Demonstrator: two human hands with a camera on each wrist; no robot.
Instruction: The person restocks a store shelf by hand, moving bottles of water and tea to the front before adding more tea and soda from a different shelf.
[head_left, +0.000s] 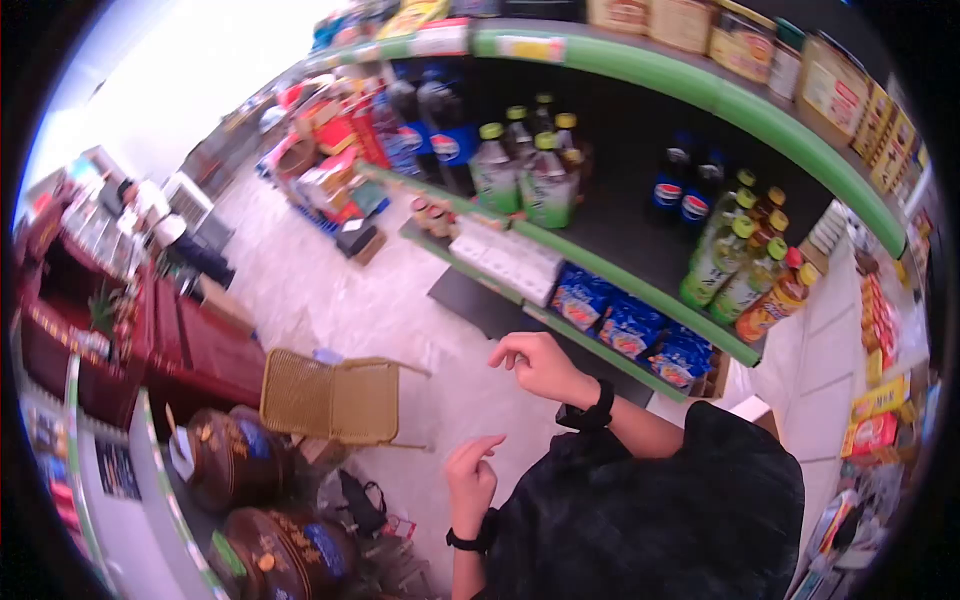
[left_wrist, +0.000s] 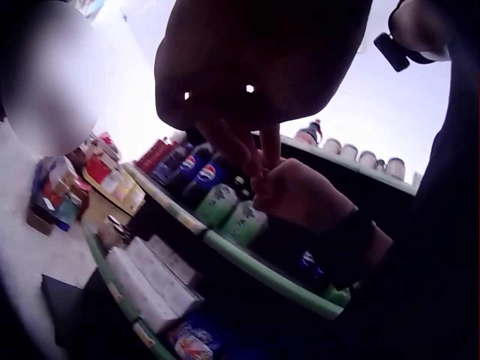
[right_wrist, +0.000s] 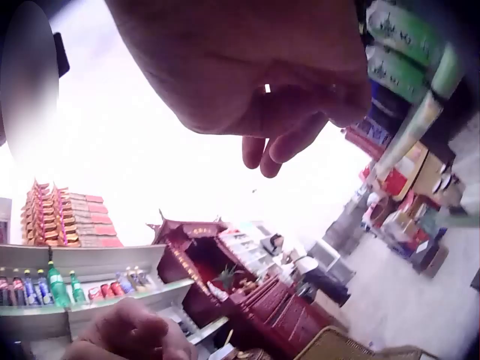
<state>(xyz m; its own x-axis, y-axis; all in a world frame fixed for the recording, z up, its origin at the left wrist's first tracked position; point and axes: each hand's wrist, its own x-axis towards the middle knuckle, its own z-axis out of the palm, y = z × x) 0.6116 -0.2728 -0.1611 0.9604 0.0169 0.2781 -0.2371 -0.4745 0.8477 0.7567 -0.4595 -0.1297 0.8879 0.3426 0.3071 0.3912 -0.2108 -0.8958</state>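
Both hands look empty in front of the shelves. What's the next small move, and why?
Probably ease the right hand forward to the blue snack bags: it hovers empty, fingers loosely curled, and is nearest them, while the left hand sits farther back, also empty.

Green shelf [head_left: 690, 80]; yellow chair [head_left: 335, 400]

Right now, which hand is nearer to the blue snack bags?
Right. The right hand is close to the blue snack bags; the left hand is farther back from that shelf.
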